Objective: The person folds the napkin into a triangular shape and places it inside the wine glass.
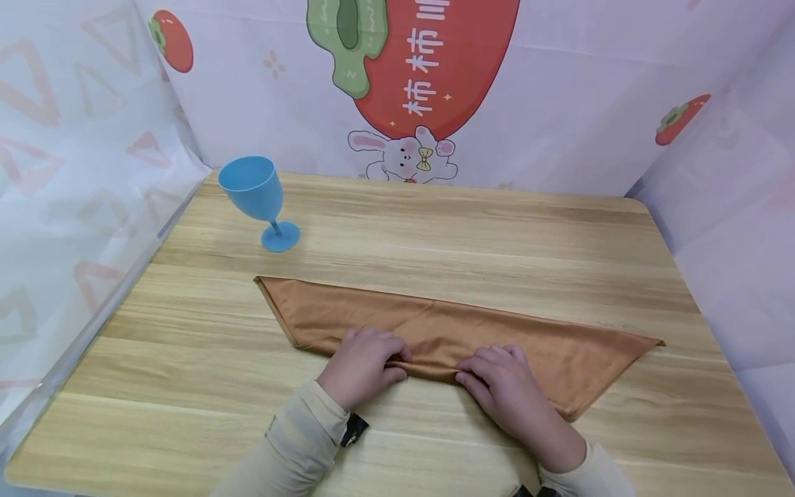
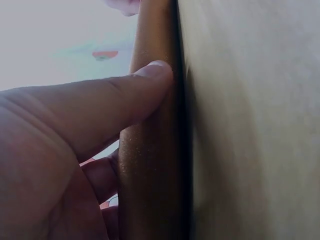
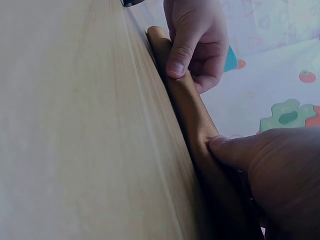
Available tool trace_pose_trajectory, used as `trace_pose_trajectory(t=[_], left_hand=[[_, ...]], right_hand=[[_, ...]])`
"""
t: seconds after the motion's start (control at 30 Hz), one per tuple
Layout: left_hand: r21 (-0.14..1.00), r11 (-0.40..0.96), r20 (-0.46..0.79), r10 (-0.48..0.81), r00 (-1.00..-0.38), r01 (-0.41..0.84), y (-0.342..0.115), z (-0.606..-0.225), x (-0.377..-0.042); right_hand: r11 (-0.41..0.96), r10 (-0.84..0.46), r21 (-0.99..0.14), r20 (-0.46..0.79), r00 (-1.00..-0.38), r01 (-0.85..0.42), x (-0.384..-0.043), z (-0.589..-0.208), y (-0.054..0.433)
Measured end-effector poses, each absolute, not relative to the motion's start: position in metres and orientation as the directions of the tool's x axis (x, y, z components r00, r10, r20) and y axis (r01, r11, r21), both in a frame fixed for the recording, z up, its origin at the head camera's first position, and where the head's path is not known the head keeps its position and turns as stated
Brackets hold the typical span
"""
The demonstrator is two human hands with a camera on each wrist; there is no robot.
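Left wrist, cloth [image 2: 152, 175] cropped, hand [image 2: 65, 135] partly hidden

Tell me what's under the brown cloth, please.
The wooden table shows around the brown cloth, which lies on it. What's directly beneath is covered, so I can't see whether anything else is there.

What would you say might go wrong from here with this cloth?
The left hand and right hand hold the cloth around the middle of its near edge, so the ends might fold unevenly. It looks shiny, so it might slip. The goblet stands near the cloth's left end; a careless sweep might tip it.
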State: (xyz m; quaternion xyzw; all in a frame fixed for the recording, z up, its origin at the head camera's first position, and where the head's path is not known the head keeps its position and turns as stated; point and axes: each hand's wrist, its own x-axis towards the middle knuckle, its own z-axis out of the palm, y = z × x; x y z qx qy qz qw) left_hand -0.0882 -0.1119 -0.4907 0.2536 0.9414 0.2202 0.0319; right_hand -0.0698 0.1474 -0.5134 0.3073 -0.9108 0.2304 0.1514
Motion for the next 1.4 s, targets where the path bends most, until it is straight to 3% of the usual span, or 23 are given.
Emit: trace_pose_trajectory(t=[0.37,0.7,0.9,1.4], left_hand=[[0.504,0.729,0.05,0.511,-0.858,0.463,-0.1122,-0.493,-0.0907],[0.38,0.777,0.08,0.513,-0.855,0.502,-0.1133,-0.4922,-0.0888],[0.364,0.784,0.086,0.509,-0.857,0.502,-0.1128,-0.4922,-0.0883],[0.444,0.772,0.072,0.476,-0.877,0.455,-0.1122,-0.4902,-0.0889]], right_hand=[[0.692,-0.464,-0.393,0.4,-0.791,-0.605,-0.0703,-0.5152,0.1498],[0.664,-0.496,-0.406,0.389,-0.776,-0.628,-0.0697,-0.5143,0.1502],[0.683,-0.501,-0.378,0.379,-0.778,-0.625,-0.0688,-0.5128,0.1495],[0.711,-0.469,-0.389,0.358,-0.807,-0.586,-0.0696,-0.5117,0.1477]])
